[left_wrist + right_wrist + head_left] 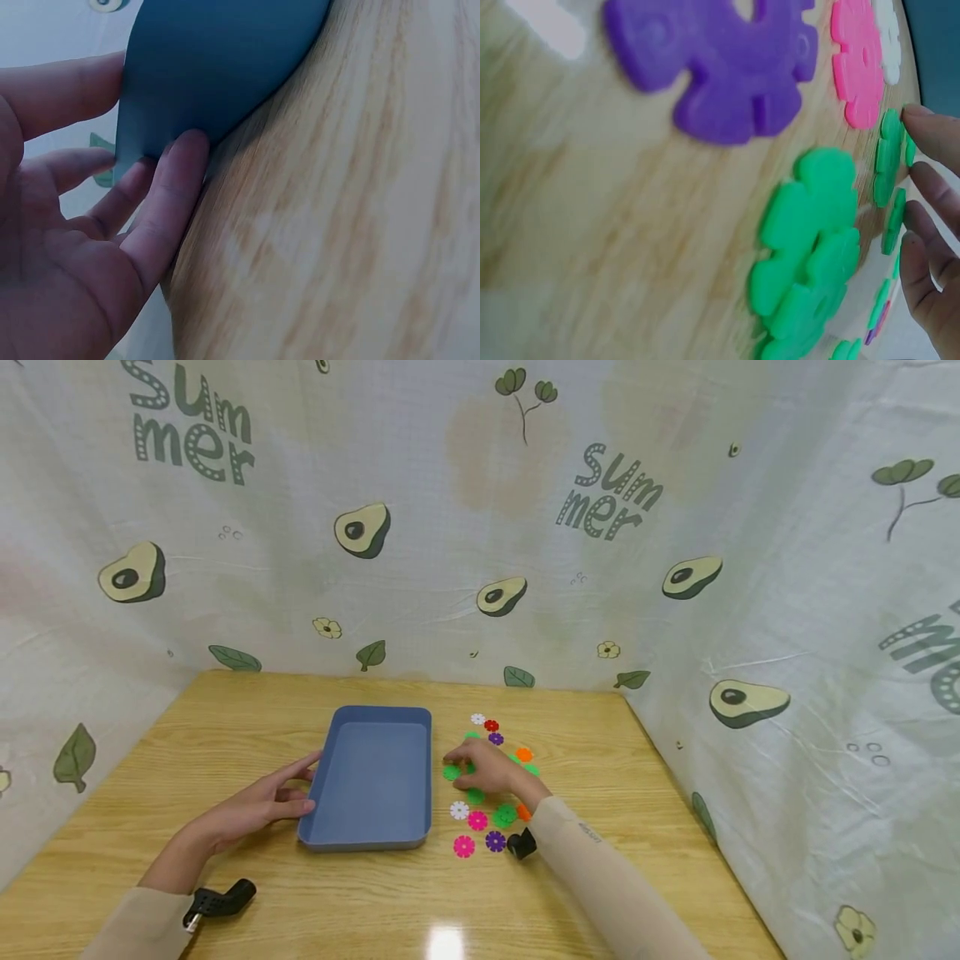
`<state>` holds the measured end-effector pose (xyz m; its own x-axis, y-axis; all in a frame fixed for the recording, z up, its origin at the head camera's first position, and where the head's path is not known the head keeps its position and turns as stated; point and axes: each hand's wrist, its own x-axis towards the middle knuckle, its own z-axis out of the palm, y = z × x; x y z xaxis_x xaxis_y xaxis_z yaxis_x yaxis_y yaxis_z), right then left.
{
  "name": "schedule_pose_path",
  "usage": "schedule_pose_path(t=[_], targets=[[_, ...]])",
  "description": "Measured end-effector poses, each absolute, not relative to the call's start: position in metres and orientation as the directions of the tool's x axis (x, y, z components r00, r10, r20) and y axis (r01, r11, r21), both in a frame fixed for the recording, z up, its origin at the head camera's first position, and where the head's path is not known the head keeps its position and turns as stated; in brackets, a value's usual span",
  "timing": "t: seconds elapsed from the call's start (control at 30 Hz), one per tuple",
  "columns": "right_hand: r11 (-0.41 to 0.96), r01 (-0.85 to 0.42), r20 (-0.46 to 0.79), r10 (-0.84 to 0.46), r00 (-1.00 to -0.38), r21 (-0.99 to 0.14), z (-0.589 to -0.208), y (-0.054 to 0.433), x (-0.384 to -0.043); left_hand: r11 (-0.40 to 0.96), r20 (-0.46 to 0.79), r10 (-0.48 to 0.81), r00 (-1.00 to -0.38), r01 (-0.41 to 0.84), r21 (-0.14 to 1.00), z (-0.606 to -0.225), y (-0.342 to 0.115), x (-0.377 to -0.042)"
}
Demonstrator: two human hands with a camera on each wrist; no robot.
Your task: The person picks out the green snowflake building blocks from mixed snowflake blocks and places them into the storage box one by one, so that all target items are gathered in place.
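touching the left side of the blue tray (371, 785), the left hand (258, 800) lies unclenched, fingers extended. the right hand (489, 770), fingers loosely parted, is among green discs (451, 772); contact is hard to tell. pink discs (464, 847) and others lie on the bench (600, 752), right of the tray.

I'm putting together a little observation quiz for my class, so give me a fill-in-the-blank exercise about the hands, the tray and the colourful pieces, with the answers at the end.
1. The left hand touches a tray coloured ____.
2. In the head view, the flower-shaped pieces lie to the ____ of the tray.
3. The right hand is closest to pieces coloured ____.
4. In the head view, the pink pieces number ____.

Missing words: blue; right; green; two.
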<state>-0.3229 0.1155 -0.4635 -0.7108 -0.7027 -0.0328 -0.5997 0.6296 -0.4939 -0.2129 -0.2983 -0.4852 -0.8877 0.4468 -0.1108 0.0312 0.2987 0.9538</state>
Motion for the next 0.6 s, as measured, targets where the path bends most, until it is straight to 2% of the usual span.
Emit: schedule_pose_path(t=[0.6], targets=[[0.645, -0.597, -0.044, -0.696, -0.717, -0.477, -0.4631, 0.1137, -0.3273, 0.321, -0.106, 0.437, -0.893, 0.045, 0.946, -0.4848, -0.2967, -0.2126]])
